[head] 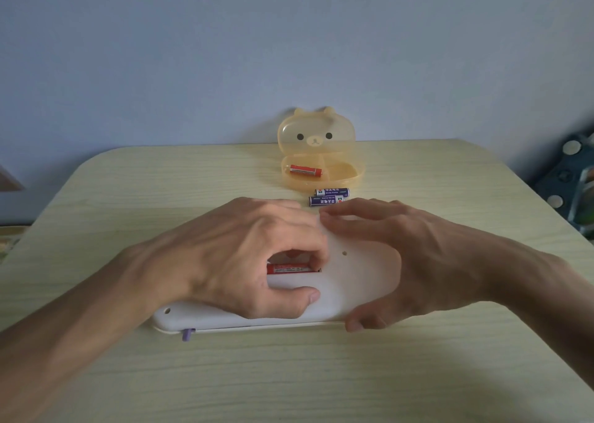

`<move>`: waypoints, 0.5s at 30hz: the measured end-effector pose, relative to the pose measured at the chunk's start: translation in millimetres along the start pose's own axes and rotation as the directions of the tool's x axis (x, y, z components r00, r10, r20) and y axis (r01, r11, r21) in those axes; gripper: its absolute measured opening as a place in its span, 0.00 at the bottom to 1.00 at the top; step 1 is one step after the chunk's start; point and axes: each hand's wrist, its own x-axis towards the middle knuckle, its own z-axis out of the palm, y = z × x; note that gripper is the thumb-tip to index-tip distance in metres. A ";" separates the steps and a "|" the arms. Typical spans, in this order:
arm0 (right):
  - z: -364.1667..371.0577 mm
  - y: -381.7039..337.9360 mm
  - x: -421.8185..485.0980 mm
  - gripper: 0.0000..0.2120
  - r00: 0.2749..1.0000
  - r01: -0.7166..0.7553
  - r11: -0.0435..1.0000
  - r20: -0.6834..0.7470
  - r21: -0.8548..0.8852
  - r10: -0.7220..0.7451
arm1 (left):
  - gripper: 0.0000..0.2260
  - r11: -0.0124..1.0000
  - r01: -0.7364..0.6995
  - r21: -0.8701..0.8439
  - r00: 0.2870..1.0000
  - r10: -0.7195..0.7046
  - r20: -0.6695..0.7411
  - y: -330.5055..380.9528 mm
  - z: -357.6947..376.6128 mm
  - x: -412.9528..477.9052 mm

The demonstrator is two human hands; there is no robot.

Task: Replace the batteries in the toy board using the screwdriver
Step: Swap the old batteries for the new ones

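Pale wood-grain table (450, 374), filling the lower two thirds of the frame, with a plain blue-grey wall behind it. At lower centre lies the white toy board (356, 281), back side up and flat on the table, with its long axis running left to right. Its battery compartment is uncovered.

The left hand (238, 255) enters from the lower left and arches over the compartment. Its fingers are curled down, with the index fingertip pressing the right end of a red battery (287, 268) seated in the slot. The thumb lies flat on the board's back, just nearer the viewer.

The right hand (411, 255) enters from the right edge and grips the board's right end. Its fingers wrap over the far edge, and the thumb tip touches the table at the near edge.

At upper centre stands a translucent orange bear-face case (316, 133), its lid upright and open. A second red battery (305, 170) lies in the left compartment of its base.

Between the case and the hands, two purple batteries (331, 192) lie side by side on the table, and the nearer one is just beside the right fingertips.

Small details include a purple tab (187, 334) projecting from the board's lower-left edge and a screw hole (344, 253) in the board right of the compartment.
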 end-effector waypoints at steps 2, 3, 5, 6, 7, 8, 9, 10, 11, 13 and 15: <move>-0.2 -0.1 0.9 0.56 1.000 0.022 1.000 -0.001 0.005 -0.022 | 0.10 1.000 -0.008 0.009 1.000 0.008 0.001 1.7 1.3 3.6; -0.3 -0.5 1.2 0.55 1.000 0.029 1.000 0.000 0.008 -0.029 | 0.11 1.000 -0.011 0.008 1.000 0.011 0.003 2.0 1.8 5.2; -0.3 -1.2 1.3 0.53 0.999 0.040 0.999 -0.003 0.012 -0.040 | 0.11 1.000 -0.023 0.013 1.000 0.022 0.010 1.9 3.0 7.7; -0.5 -1.0 0.9 0.52 0.999 0.045 0.999 -0.005 0.012 -0.045 | 0.12 0.999 -0.030 0.018 1.000 0.029 0.009 1.6 3.9 8.4; -0.3 -0.4 0.5 0.52 0.999 0.049 0.999 -0.007 0.010 -0.049 | 0.12 0.999 -0.036 0.023 0.999 0.036 0.005 1.0 4.8 8.6; -0.2 0.1 0.1 0.52 0.999 0.046 0.999 -0.010 0.005 -0.046 | 0.13 0.999 -0.041 0.025 0.999 0.041 -0.003 0.0 5.5 8.0; -0.2 0.2 -0.5 0.54 0.999 0.035 0.999 -0.012 -0.001 -0.035 | 0.15 0.999 -0.041 0.022 0.999 0.041 -0.015 -1.2 5.8 6.6; -0.2 0.4 -1.0 0.56 1.000 0.020 1.000 -0.012 -0.006 -0.021 | 0.16 0.999 -0.041 0.013 0.999 0.041 -0.028 -2.7 6.2 4.7; -0.1 0.8 -1.5 0.57 1.000 0.012 1.000 -0.014 -0.009 -0.012 | 0.16 0.999 -0.043 0.002 0.998 0.043 -0.037 -4.3 6.1 2.9; -0.3 0.3 -1.6 0.57 1.000 0.011 1.000 -0.015 -0.013 -0.012 | 0.11 0.999 -0.048 -0.024 0.998 0.047 -0.041 -6.5 5.5 0.4; -1.1 -0.9 -1.4 0.57 1.000 0.008 1.000 -0.005 -0.009 -0.008 | 0.08 0.998 -0.048 -0.047 0.998 0.046 -0.048 -7.1 5.4 -0.7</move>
